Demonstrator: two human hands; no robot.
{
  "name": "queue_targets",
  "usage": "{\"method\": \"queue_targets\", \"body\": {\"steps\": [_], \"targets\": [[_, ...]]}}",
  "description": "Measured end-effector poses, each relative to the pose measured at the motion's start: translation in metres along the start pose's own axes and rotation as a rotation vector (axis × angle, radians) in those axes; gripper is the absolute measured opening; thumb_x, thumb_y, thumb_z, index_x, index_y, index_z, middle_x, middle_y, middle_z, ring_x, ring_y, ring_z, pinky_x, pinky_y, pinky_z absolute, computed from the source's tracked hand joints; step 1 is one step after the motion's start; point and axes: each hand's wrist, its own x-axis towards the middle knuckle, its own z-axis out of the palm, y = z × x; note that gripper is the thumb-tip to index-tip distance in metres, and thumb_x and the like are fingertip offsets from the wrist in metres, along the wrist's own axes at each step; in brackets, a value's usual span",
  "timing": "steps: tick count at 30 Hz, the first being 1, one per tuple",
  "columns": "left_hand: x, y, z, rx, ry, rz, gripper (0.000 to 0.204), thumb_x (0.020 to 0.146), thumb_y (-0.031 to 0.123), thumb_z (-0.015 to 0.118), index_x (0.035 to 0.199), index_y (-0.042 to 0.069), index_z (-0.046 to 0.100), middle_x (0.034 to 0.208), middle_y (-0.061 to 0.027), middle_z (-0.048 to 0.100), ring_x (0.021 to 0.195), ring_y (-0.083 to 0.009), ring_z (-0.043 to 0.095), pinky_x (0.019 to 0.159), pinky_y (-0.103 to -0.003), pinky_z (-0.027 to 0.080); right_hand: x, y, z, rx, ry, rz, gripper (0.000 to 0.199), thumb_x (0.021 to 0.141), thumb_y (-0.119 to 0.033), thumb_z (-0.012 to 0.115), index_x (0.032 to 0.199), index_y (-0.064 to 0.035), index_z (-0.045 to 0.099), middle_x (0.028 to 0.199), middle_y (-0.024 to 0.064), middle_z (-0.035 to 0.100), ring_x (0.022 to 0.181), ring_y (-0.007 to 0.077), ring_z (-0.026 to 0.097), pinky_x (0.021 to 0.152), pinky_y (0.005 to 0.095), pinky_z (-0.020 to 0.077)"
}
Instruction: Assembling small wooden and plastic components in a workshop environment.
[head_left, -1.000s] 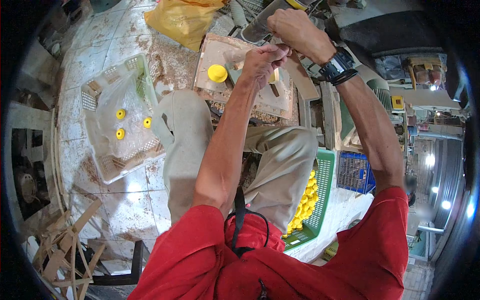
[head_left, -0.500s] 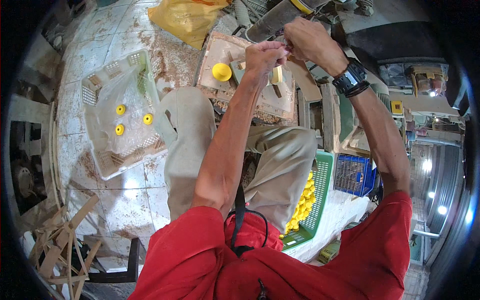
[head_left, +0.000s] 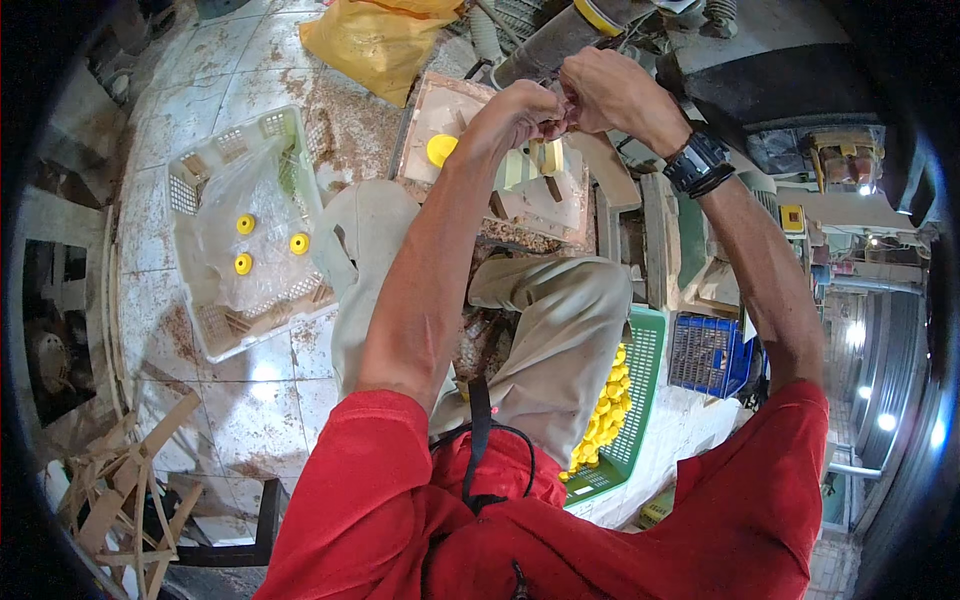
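My left hand [head_left: 515, 110] and my right hand [head_left: 612, 88] meet fingertip to fingertip above a worn wooden board [head_left: 455, 105], just below a grey machine cylinder [head_left: 555, 40]. Both pinch a small part between them, and the fingers hide most of it. A pale yellow piece [head_left: 550, 157] shows right under the hands. A black watch [head_left: 698, 165] sits on my right wrist. One round yellow cap [head_left: 441, 150] lies on the board to the left of my left hand.
A white crate [head_left: 195, 320] lined with clear plastic holds three yellow caps [head_left: 245, 224] on the tiled floor at left. A green basket [head_left: 645, 350] of several yellow caps stands by my right leg, a blue crate [head_left: 705, 355] beside it. A yellow bag [head_left: 385, 40] lies at the top; wood scraps [head_left: 120, 490] at lower left.
Both hands have stayed joined while shifting slightly toward the machine cylinder. The fingers have worked closer around the small part. The crate and basket have not moved.
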Motion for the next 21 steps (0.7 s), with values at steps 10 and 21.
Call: {"method": "queue_targets", "body": {"steps": [10,21], "targets": [[-0.005,-0.008,0.012,-0.036,0.207,-0.055,0.014,0.079,0.004,0.069,0.085,-0.009,0.067,0.076,-0.0138,0.066,0.062,-0.0145,0.061,0.05,-0.025,0.048,-0.002,-0.003,0.002,-0.127,0.08,0.015,0.008,0.077,-0.008,0.066,0.081,-0.003,0.06,0.081,0.0142,0.062,0.086,0.0346,0.063,0.074,0.0432,0.0497],[-0.021,-0.036,0.079,1.009,0.758,0.157,0.017,0.081,0.018,0.068,0.083,0.002,0.074,0.073,-0.0122,0.071,0.071,-0.0226,0.069,0.071,-0.033,0.054,0.004,0.0,0.011,-0.271,0.0,0.107,0.009,0.079,-0.014,0.059,0.082,-0.0065,0.063,0.08,0.0121,0.06,0.081,0.029,0.06,0.069,0.0418,0.0457]]}}
